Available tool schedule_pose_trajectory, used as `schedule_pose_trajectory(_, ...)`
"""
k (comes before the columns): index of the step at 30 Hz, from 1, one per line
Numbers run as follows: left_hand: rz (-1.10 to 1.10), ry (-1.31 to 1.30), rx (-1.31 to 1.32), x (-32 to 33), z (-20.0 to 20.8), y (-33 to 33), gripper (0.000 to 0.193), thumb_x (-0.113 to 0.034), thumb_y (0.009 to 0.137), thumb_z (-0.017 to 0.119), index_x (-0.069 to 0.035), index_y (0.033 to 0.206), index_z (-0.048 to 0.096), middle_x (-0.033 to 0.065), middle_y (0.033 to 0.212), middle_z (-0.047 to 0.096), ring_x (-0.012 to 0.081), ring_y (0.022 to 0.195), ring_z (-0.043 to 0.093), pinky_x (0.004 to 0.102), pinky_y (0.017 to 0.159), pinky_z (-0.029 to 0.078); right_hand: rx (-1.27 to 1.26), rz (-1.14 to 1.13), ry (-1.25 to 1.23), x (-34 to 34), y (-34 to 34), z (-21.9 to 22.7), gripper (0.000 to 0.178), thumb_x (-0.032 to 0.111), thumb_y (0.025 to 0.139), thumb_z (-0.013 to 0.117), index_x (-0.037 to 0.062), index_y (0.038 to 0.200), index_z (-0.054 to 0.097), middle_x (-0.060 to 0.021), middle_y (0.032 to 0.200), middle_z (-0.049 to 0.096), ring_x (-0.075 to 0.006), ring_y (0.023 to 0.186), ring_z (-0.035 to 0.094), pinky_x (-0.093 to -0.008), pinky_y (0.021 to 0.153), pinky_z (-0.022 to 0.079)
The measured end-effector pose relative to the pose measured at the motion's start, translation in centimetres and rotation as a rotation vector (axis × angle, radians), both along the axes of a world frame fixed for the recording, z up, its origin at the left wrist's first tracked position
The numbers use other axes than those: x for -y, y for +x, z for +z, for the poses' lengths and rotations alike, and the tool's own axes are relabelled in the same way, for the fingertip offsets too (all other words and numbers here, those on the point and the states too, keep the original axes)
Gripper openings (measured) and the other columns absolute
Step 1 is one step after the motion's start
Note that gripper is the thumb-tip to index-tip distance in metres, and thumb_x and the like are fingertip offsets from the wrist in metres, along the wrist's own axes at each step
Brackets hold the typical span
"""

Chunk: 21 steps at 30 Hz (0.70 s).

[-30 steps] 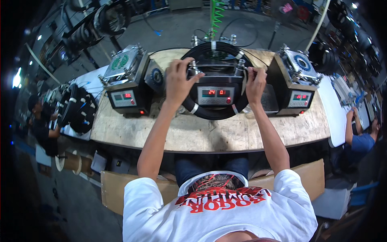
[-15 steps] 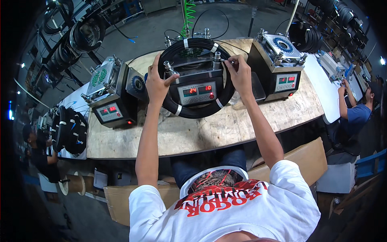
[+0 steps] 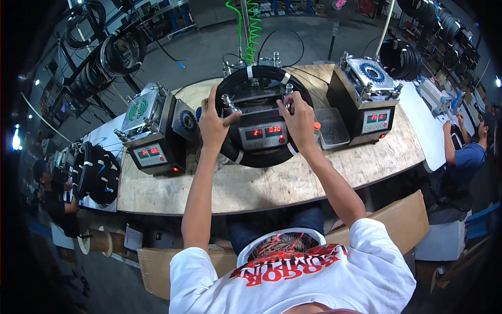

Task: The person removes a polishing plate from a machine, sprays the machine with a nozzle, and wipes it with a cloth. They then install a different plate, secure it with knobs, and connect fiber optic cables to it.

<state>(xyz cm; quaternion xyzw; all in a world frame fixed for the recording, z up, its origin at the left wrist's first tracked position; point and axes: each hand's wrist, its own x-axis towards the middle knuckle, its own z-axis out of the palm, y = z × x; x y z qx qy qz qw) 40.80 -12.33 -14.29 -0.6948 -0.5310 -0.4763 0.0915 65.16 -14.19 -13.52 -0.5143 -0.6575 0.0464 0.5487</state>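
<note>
A black cable coil (image 3: 300,86), bound with white bands, rings the middle machine (image 3: 246,128), whose panel glows with red and green digits. My left hand (image 3: 212,125) is open at the coil's left side, its index finger pointing up and its thumb stretched toward the left metal post (image 3: 227,100). Beside the right metal post (image 3: 288,90), my right hand (image 3: 300,118) has thumb and fingertips pinched together. Whatever is between those fingertips is too small to make out. Behind the posts, a dark plate and green parts (image 3: 255,82) show through the ring.
Similar machines stand at left (image 3: 151,149) and right (image 3: 366,107) on the wooden table (image 3: 261,191). A clear tray (image 3: 333,128) of small pieces sits beside an orange-capped bottle (image 3: 317,128). A coiled green hose (image 3: 253,36) hangs behind. People work at both sides.
My right hand has moved left and down, from the coil's right side to the right metal post. My left hand keeps its spread pose. The middle panel's right-hand reading differs.
</note>
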Motion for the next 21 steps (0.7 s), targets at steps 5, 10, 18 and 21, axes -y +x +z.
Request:
schedule_pose_trajectory(5,0.037,0.018,-0.02,1.0,0.0,-0.9,0.105,-0.073,0.067,0.069,-0.018,0.15,0.036,0.0225,0.114,0.058,0.0433,0.099,0.064,0.0481,0.077,0.056,0.266,0.125,0.001,-0.2,-0.8,8.0,0.025,0.028,0.088,0.072,0.0054,0.094,0.063,-0.0121,0.067,0.06,-0.0271,0.061,0.06,-0.0387,0.06,0.046)
schedule_pose_trajectory(10,-0.019,-0.064,0.071,1.8,0.4,-1.2,0.106,-0.053,0.064,0.082,-0.015,0.151,0.035,0.0212,0.12,0.06,0.0411,0.107,0.062,0.0475,0.089,0.052,0.522,0.47,0.242,-10.2,-5.1,15.6,0.019,0.015,0.085,0.069,0.0017,0.097,0.064,-0.0158,0.087,0.067,-0.0346,0.076,0.066,-0.0435,0.071,0.052)
schedule_pose_trajectory(18,-0.023,-0.079,0.096,1.1,0.5,-0.5,0.102,-0.051,0.064,0.083,-0.012,0.147,0.04,0.0233,0.118,0.06,0.0422,0.106,0.063,0.0476,0.088,0.052,1.443,0.337,-0.453,-21.1,-8.9,13.4,0.044,0.005,0.068,0.083,0.0037,0.11,0.07,-0.0141,0.109,0.072,-0.0326,0.093,0.072,-0.0431,0.075,0.058)
schedule_pose_trajectory(21,-0.01,-0.086,0.092,1.4,0.8,-0.4,0.101,-0.061,0.066,0.079,-0.012,0.146,0.041,0.024,0.118,0.06,0.0436,0.105,0.062,0.0484,0.087,0.052,1.434,0.302,-0.483,-22.1,-8.2,12.2,0.044,0.002,0.071,0.079,0.003,0.114,0.07,-0.0157,0.113,0.071,-0.0332,0.092,0.072,-0.0444,0.071,0.059)
